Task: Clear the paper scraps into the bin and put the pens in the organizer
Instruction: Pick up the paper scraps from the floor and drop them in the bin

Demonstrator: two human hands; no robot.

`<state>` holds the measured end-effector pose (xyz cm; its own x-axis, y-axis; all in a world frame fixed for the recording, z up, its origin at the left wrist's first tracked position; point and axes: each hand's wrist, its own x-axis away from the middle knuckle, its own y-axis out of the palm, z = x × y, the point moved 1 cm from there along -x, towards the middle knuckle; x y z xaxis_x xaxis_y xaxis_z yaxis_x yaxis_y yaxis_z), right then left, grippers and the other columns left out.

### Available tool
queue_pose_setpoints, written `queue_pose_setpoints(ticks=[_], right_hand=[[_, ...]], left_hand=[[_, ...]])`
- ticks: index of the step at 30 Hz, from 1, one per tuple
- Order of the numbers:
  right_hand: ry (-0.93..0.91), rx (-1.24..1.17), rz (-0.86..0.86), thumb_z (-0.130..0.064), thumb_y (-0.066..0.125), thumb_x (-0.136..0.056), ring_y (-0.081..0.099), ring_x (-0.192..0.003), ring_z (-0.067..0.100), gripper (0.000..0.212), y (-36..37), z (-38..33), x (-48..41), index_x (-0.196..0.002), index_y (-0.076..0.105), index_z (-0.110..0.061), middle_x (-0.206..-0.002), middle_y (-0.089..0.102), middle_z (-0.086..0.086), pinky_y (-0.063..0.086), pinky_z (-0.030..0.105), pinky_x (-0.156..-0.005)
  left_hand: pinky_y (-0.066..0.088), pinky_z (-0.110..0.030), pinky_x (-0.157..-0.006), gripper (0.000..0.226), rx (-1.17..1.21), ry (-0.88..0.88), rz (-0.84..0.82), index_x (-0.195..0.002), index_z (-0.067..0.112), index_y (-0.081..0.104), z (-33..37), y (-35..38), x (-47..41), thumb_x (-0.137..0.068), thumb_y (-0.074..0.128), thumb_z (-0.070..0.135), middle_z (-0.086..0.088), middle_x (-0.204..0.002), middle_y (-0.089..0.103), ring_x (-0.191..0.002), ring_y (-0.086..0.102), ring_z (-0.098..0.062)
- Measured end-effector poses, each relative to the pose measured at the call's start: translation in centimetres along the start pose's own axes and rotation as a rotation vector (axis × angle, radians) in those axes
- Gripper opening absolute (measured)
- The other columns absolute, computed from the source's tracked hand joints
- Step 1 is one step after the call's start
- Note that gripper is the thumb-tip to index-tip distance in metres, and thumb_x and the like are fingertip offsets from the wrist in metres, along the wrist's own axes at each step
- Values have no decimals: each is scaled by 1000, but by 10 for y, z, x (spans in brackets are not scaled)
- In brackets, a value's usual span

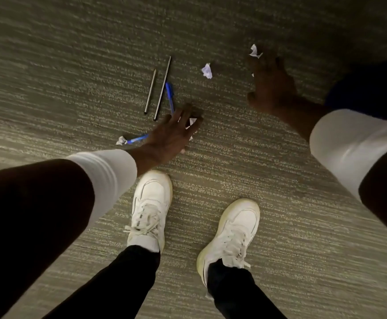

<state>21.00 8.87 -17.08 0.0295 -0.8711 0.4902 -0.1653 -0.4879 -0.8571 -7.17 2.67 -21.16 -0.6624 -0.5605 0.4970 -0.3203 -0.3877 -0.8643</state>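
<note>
Left hand (174,132): fingers spread, flat over paper scrap (192,122) on carpet (72,77). Right hand (272,85): open, fingertips at scrap (254,51). Between hands: crumpled scrap (206,70). Beside left hand: blue pen (170,96), two dark pens (162,88), second blue pen (137,139) touching scrap (121,140).

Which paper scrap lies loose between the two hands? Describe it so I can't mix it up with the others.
Start from the three pens on the carpet ahead of the left shoe: a short dark pen, a long dark pen and a blue pen. Just right of them lies the crumpled white scrap. Unlike the other scraps, no hand or pen touches it.
</note>
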Motion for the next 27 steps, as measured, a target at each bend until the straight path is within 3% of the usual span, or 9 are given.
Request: queue_pose_setpoints(ticks=[4,6,13,15,18,20,27], right_hand=[[-8,74,-76,-9,78,-87,18,-154,47,94,-5,-1,-36,-162,23,-21,-171,9,18,46,59,-112],[-5,93,-115,-8,75,-89,11,-156,50,91,-5,1,-47,-162,25,-25,-173,1,18,42,61,-115],[15,257,-12,0,50,-103,41,-138,55,54,15,-14,-23,-155,35,5,-158,29,34,50,59,-104],[-32,292,-31,4,46,-104,53,-122,56,36,23,-13,-9,-139,49,12,-141,48,38,53,60,-95],[-34,288,-9,8,48,-100,52,-124,54,40,34,-14,9,-140,50,10,-146,43,36,55,58,-89],[-31,283,4,8,48,-98,52,-125,54,38,42,-14,17,-136,53,8,-146,43,35,57,58,-88],[32,73,96,9,52,-91,64,-105,50,32,49,-13,55,-120,66,4,-121,60,31,57,49,-87]], left_hand=[[52,-55,-99,85,5,91,64,-163,19,22,2,6,4,-85,54,7,-31,-164,25,-141,40,-48],[54,-56,-97,79,5,110,69,-161,19,29,2,10,6,-87,53,3,-30,-163,28,-141,41,-49],[58,-56,-96,52,32,155,87,-139,-6,49,12,15,6,-92,28,-2,-30,-154,41,-140,44,-48],[61,-53,-89,44,41,185,99,-127,-9,57,15,15,8,-90,33,-3,-28,-147,46,-133,49,-45],[63,-45,-80,26,22,225,136,-110,-6,66,17,12,12,-88,52,-1,-21,-137,55,-122,57,-38],[63,-44,-78,23,31,227,138,-104,-5,67,18,10,14,-88,51,-1,-19,-134,55,-119,58,-36],[60,-42,-66,16,113,191,113,-92,2,66,29,-20,22,-78,64,-6,-17,-126,56,-113,59,-33]])
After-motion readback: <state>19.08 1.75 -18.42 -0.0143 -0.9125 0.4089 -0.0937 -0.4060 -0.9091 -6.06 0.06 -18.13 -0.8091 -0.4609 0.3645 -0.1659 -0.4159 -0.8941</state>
